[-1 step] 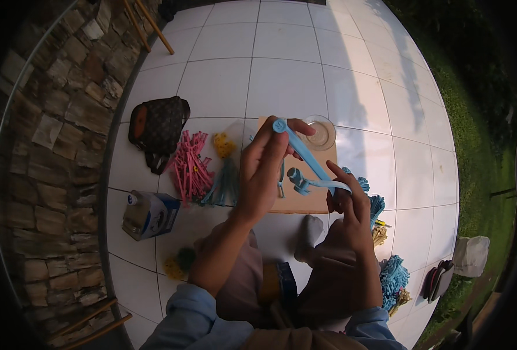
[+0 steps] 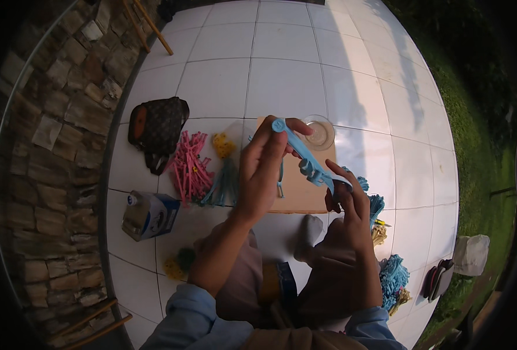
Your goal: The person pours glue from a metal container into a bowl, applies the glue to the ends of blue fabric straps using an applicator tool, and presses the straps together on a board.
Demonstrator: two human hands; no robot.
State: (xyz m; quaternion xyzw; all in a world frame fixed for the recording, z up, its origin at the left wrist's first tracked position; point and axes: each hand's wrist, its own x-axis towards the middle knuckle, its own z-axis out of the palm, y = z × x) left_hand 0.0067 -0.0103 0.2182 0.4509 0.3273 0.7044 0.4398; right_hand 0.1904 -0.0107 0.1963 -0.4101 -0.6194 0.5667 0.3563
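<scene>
A light blue strap [image 2: 296,144] with a round, button-like end stretches slantwise between my two hands. My left hand [image 2: 259,181] is closed on its upper end, thumb and fingers pinching just below the round end. My right hand [image 2: 353,211] is closed on the lower end, where the strap bends into a pale loop over the fingers. A curled piece of the same light blue [image 2: 311,170] sits against the strap between the hands. Below them lies a tan board [image 2: 296,201] with a thin blue strip on it.
A clear round dish [image 2: 319,133] stands at the board's far right corner. On the left are pink strips [image 2: 191,169], teal strips [image 2: 226,184], a yellow bundle [image 2: 223,144], a dark bag [image 2: 159,125] and a jerrycan [image 2: 150,216]. Light blue bundles [image 2: 394,277] lie at right.
The curled blue piece, earlier hanging apart to the left of the strap, has moved right and up against it. Both hands stay nearly where they were.
</scene>
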